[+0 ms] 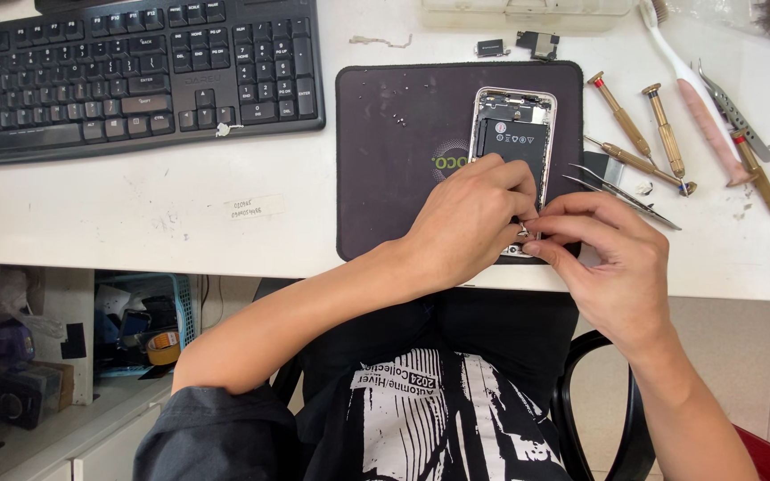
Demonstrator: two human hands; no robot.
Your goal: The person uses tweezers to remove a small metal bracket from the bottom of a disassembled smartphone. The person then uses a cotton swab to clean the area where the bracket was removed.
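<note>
1. White desk [225, 223]: bears everything listed below.
2. Black keyboard [135, 71]: at 10 o'clock, well apart from the work.
3. Dark work mat [394, 169]: centre of the desk, a few tiny screws [396, 117] loose on it at 11 o'clock of the phone.
4. Opened phone [513, 134]: lies flat on the mat, back cover off, battery and boards exposed. Judged light, stiff, fragile inside; best held by the metal frame edges, never the internals.
5. Left hand [474, 223]: curled over the phone's lower end at 6 o'clock, fingertips pressed down there.
6. Right hand [617, 258]: thumb and forefinger pinched together at the phone's bottom edge, touching the left; what they pinch cannot be told.
7. Toothbrush [692, 89], brass screwdrivers [643, 125], tweezers [621, 191]: at 3 o'clock.
</note>
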